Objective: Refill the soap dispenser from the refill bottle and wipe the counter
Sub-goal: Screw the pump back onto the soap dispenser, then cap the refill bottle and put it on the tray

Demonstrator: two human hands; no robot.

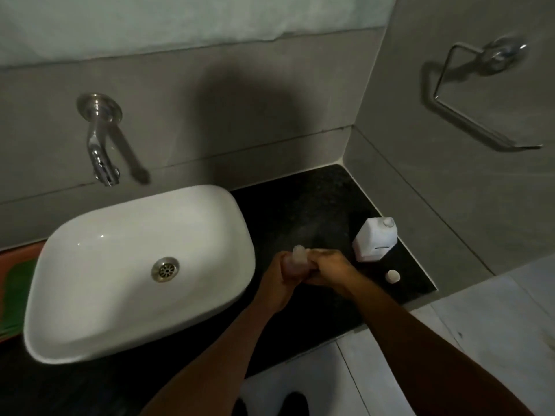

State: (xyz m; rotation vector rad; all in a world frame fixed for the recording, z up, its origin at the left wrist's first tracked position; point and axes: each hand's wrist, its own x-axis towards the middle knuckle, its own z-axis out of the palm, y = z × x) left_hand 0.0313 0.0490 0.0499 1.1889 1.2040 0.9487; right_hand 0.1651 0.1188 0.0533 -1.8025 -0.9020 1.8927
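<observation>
Both our grips, left hand (280,273) and right hand (329,267), clasp the small pale dispenser (295,261) (blurred) above the speckled black counter (303,205), between the smooth white sink (90,325) and the squarish white refill bottle (375,240).

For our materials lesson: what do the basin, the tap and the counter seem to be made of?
Basin: probably glazed ceramic, glossy white with soft highlights. Tap: polished metal, likely chrome or steel, with mirror-like reflections. Counter: apparently polished stone, perhaps granite, black with fine speckles.
</observation>
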